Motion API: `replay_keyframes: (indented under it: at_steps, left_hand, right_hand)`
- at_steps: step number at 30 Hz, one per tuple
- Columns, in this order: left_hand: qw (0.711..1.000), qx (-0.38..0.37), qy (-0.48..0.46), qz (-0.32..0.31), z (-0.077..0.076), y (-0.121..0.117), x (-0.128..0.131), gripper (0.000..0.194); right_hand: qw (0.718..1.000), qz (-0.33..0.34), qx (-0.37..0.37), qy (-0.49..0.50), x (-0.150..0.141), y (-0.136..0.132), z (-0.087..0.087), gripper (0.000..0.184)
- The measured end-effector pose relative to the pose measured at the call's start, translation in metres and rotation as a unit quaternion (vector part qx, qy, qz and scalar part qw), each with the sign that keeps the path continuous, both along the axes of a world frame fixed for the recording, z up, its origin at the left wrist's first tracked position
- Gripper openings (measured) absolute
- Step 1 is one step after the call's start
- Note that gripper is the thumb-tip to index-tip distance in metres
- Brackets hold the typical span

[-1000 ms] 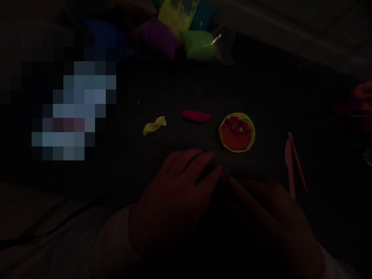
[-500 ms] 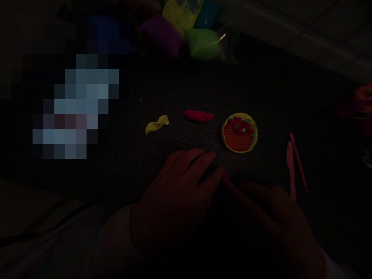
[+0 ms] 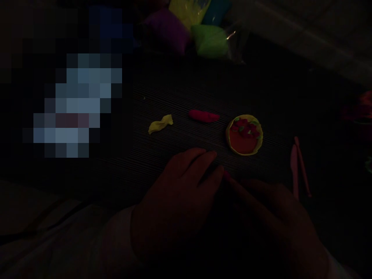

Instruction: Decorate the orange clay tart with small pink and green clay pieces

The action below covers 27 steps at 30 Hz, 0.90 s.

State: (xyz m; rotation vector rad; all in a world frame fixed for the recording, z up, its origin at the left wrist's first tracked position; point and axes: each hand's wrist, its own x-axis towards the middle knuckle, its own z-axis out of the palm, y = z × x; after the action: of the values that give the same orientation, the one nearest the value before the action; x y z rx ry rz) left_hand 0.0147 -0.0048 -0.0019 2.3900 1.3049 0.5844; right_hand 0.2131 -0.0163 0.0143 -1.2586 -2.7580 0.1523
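Note:
In dim light, my left hand (image 3: 180,186) and my right hand (image 3: 276,213) meet fingertip to fingertip low over the dark table. Between their fingertips shows a small bit of red clay (image 3: 226,175), pinched from both sides; most of it is hidden. Just beyond sits a round yellow clay shell (image 3: 228,138) with an orange filling (image 3: 242,144), topped at its far side by red and green clay bits (image 3: 247,127). Left of it lie a red clay roll (image 3: 203,116) and a twisted yellow clay strip (image 3: 161,124).
A pink plastic knife (image 3: 294,166) and a thin pink clay tool (image 3: 303,168) lie to the right. Bags of purple (image 3: 168,29), yellow (image 3: 186,11) and green clay (image 3: 210,40) are at the back. A pixelated pale patch (image 3: 78,104) covers the left. Colourful items (image 3: 363,106) sit at the right edge.
The whole view has shifted slightly, so the table things appear a little further right. Both hands keep nearly the same pose, and slightly less of the red clay shows between the fingertips.

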Motion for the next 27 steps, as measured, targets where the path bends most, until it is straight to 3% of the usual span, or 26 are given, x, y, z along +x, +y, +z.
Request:
replay_keyframes:
  at_steps: [27]
  left_hand:
    - [0.999, -0.001, -0.043, 0.03, -0.001, -0.002, -0.001, 0.031]
  right_hand:
    - [0.999, 0.003, 0.032, -0.043, -0.013, 0.017, -0.003, 0.035]
